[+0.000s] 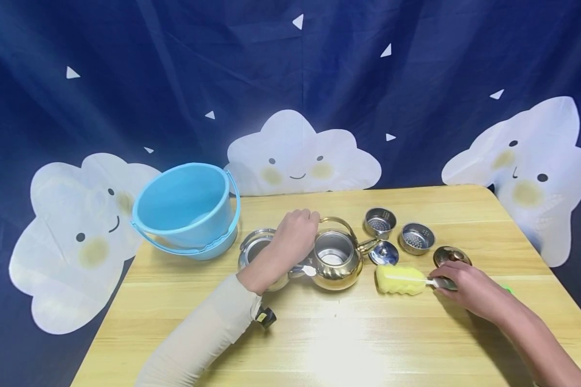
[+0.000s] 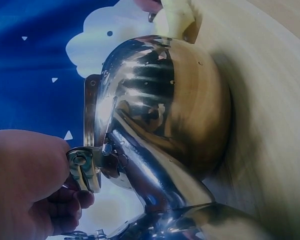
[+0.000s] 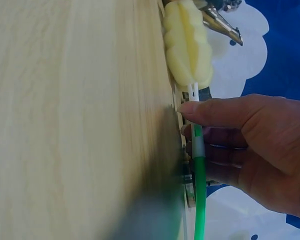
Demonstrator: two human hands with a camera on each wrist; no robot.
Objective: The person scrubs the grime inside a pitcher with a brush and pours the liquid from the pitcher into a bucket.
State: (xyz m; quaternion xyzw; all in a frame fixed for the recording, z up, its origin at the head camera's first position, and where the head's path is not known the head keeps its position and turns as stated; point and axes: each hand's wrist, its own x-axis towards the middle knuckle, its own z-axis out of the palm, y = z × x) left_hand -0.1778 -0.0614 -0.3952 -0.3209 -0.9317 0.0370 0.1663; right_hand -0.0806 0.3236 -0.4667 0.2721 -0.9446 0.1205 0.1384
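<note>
R hand (image 1: 468,285) holds ridged yellow brush (image 1: 409,280), prob. foam.

Head: above the table's (image 1: 368,333) near side, facing forward and down past its far edge; widest.
Left wrist: sideways, close to the gold kettle (image 1: 336,273), facing the curtain (image 2: 35,85).
Right wrist: sideways, low, close to the sponge brush (image 3: 187,60).
Shared by both wrists: sponge brush.

Over the tabletop (image 1: 339,333), the left hand (image 1: 292,239) gripped the gold kettle (image 1: 338,277) from above while the right hand (image 1: 467,284) held a yellow sponge brush (image 1: 399,280). A blue bucket (image 1: 213,228) stood at the left; two metal strainers (image 1: 417,239) sat beyond the brush.
</note>
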